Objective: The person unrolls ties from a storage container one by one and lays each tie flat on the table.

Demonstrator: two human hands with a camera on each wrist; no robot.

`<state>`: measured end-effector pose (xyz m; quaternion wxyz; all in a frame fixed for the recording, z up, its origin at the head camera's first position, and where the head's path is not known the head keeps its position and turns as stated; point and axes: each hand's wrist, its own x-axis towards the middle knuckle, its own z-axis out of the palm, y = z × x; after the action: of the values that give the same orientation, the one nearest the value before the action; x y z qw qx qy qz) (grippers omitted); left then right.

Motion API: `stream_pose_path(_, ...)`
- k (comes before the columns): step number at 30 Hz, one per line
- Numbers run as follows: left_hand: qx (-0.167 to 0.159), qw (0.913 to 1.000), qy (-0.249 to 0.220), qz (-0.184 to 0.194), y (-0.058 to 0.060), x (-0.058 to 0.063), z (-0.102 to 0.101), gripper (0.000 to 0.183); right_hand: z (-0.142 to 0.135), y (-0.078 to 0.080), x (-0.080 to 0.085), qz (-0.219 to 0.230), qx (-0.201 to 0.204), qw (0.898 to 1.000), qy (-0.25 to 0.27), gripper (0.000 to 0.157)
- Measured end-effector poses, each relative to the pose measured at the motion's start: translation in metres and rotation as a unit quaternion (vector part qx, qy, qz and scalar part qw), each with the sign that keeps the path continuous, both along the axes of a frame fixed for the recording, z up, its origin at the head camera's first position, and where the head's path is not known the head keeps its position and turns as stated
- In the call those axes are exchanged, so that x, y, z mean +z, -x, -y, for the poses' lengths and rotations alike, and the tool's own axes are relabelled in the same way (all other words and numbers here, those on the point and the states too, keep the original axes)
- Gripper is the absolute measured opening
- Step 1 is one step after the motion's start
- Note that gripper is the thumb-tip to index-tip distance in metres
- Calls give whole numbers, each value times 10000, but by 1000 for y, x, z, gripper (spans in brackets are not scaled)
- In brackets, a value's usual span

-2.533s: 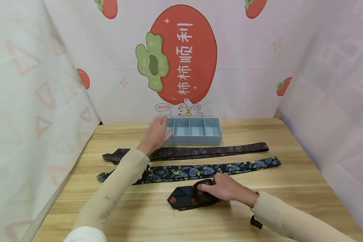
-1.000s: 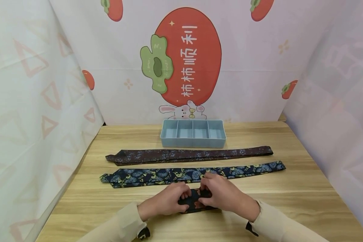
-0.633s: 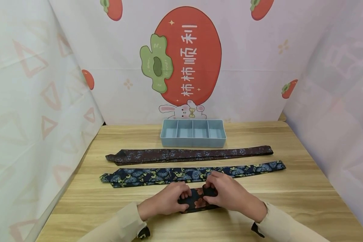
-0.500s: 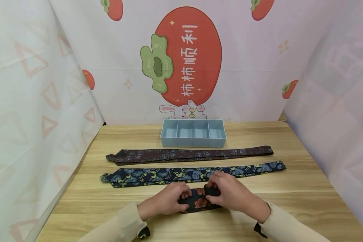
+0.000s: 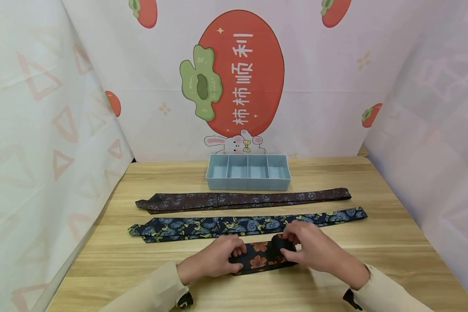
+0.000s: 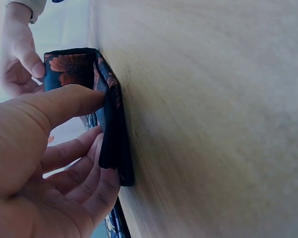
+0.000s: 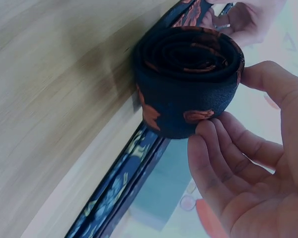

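Note:
A dark necktie with orange flowers (image 5: 258,261) lies near the table's front, part flat and part rolled. My left hand (image 5: 214,258) pinches its flat left end between thumb and fingers; in the left wrist view that end of the necktie (image 6: 114,134) looks layered. My right hand (image 5: 316,247) holds the rolled end by its sides. The right wrist view shows the roll (image 7: 188,104) as a coil of several turns, standing on its edge, with thumb and fingertips against its outside.
Behind the hands lies a navy necktie with a blue and yellow pattern (image 5: 203,228), stretched out sideways. Beyond it is a maroon necktie with small blue flowers (image 5: 234,200). A light blue divided box (image 5: 249,183) stands at the back, before a printed cloth (image 5: 316,86).
My left hand has come from the blue box to the necktie's flat end. During the last second my right hand has shifted right with the roll, and more of the flowered flat part shows.

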<state>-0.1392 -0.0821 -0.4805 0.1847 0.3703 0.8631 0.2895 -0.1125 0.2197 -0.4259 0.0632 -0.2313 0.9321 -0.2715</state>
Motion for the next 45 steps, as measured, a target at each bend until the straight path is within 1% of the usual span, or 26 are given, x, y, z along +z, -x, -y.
stream_pose_path(4,8,10000,3,-9,1,0,1,24,-10,0,0,98,-77,9999,47,19)
stream_pose_path(8,10,10000,17,0,1,-1,1,23,-21,-1,-1,105,-153,9998,80,18)
stream_pose_path(13,15,10000,8,3,1,0,2,23,-33,-2,-2,218,-278,9994,-25,20)
stream_pose_path(17,7,10000,13,17,1,-1,2,24,-44,-1,-4,295,-247,9992,-86,24)
stream_pose_path(22,19,10000,16,92,1,-1,4,24,-56,2,-7,480,-69,9987,-124,23)
stream_pose_path(27,40,9999,-11,129,0,0,5,24,-61,4,1,561,8,9982,-220,24)
stream_pose_path(29,39,9999,-20,126,0,0,5,24,-60,4,7,481,34,9986,-220,24)
stream_pose_path(31,36,9999,-27,110,0,-1,5,24,-56,4,13,356,143,9990,-211,23)
stream_pose_path(34,-9,9999,-111,87,1,-3,8,24,-45,4,20,185,345,9991,-185,20)
stream_pose_path(36,-95,9997,-205,26,2,-5,10,23,-37,4,22,104,502,9985,-175,20)
stream_pose_path(37,-188,9995,-254,-98,4,-12,13,23,-33,4,22,95,561,9983,-154,20)
stream_pose_path(39,-324,9986,-335,-264,7,-21,18,23,-25,4,21,91,685,9976,-101,20)
stream_pose_path(41,-361,9982,-346,-318,7,-23,21,23,-18,3,20,150,767,9969,-33,21)
stream_pose_path(43,-303,9988,-284,-273,7,-22,24,23,-11,3,19,200,833,9963,24,20)
stream_pose_path(44,-212,9994,-236,-140,4,-15,25,23,-8,3,19,220,866,9960,42,19)
stream_pose_path(45,-139,9997,-171,-66,3,-11,26,23,-4,3,19,209,913,9956,64,19)
